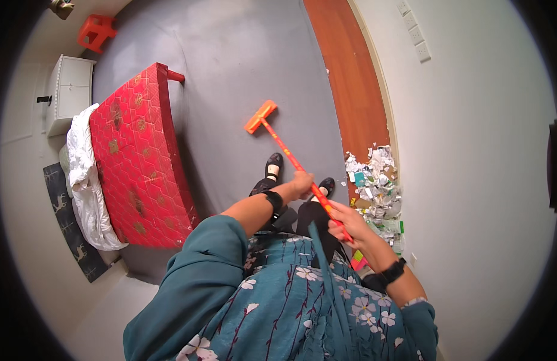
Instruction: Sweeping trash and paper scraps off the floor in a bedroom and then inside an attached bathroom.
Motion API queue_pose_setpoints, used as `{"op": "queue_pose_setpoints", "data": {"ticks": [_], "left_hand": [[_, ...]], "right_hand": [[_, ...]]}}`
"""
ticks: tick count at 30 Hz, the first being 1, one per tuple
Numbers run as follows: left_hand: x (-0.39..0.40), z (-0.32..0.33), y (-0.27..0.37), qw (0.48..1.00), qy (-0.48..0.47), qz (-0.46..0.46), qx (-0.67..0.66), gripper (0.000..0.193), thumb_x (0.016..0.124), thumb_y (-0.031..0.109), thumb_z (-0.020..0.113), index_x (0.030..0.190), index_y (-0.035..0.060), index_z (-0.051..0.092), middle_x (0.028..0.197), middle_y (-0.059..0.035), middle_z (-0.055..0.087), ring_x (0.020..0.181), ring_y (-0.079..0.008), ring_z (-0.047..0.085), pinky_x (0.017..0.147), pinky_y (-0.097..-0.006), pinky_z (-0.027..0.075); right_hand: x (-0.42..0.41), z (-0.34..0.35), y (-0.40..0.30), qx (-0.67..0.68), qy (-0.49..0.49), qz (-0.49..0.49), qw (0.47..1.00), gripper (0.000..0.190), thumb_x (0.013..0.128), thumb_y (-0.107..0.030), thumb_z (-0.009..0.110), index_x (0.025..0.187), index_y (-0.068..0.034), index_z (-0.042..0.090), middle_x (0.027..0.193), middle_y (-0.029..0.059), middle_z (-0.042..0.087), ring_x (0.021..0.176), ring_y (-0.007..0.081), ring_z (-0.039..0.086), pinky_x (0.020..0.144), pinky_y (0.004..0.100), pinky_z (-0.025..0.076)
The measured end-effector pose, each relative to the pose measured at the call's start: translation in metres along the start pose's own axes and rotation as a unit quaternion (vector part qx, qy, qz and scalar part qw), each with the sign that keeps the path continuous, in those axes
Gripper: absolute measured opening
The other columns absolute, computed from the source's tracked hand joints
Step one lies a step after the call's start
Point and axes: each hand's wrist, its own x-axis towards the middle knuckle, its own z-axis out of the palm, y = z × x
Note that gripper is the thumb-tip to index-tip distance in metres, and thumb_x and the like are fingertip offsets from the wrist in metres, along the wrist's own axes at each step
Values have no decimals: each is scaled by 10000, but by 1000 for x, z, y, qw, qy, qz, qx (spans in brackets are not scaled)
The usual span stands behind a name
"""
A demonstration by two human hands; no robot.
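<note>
Both of my hands are closed around the red, yellow-patterned pole (283,146) of an orange broom. My left hand (302,185) grips partway along the pole, above my shoes. My right hand (350,223) holds it close to the upper end, beside my right leg. At the far end, the wide orange broom head (260,117) is over the grey floor covering (224,90), ahead of my feet. Whether its edge touches the floor is hard to tell. To my right, a heap of paper and plastic scraps (378,180) lies along the wall.
A bed with a red patterned mattress (134,158) stands at left, a white quilt (86,180) on its far side. Beyond are a white cabinet (73,90) and a red plastic stool (95,31). A wood-look floor strip (350,81) runs beside the right wall (477,135).
</note>
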Motion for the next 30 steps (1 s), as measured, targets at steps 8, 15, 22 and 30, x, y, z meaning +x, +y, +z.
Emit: {"op": "queue_pose_setpoints", "data": {"ticks": [8, 15, 22, 30], "left_hand": [[-43, 198, -32, 961, -274, -28, 37, 222, 799, 214, 518, 696, 18, 514, 498, -55, 494, 345, -124, 427, 307, -261, 352], [-29, 157, -6, 992, -74, 95, 39, 245, 774, 262, 537, 673, 44, 491, 511, -43, 464, 356, -131, 424, 302, -260, 322], [24, 22, 54, 988, 92, 117, 31, 245, 809, 269, 461, 842, 36, 528, 680, -90, 583, 473, -172, 520, 385, -288, 393], [24, 51, 9, 982, -70, 63, 163, 253, 776, 208, 451, 687, 4, 571, 638, -132, 590, 533, -245, 612, 440, -354, 504]], "right_hand": [[-175, -27, 22, -66, 201, -41, 976, 384, 856, -38, 435, 1226, -130, 387, 575, -35, 337, 407, 36, 300, 341, 168, 239], [-122, -49, 25, 14, 105, -108, 989, 362, 863, -55, 451, 1213, -128, 392, 584, -27, 351, 414, 37, 303, 354, 165, 239], [27, -5, -27, 76, -46, -100, 991, 310, 905, -145, 427, 1212, -127, 386, 617, -16, 366, 423, 27, 292, 351, 157, 239], [-32, -32, 19, 107, -4, -69, 992, 228, 903, -154, 432, 1130, -149, 418, 577, -29, 318, 412, 39, 288, 351, 173, 232]]}}
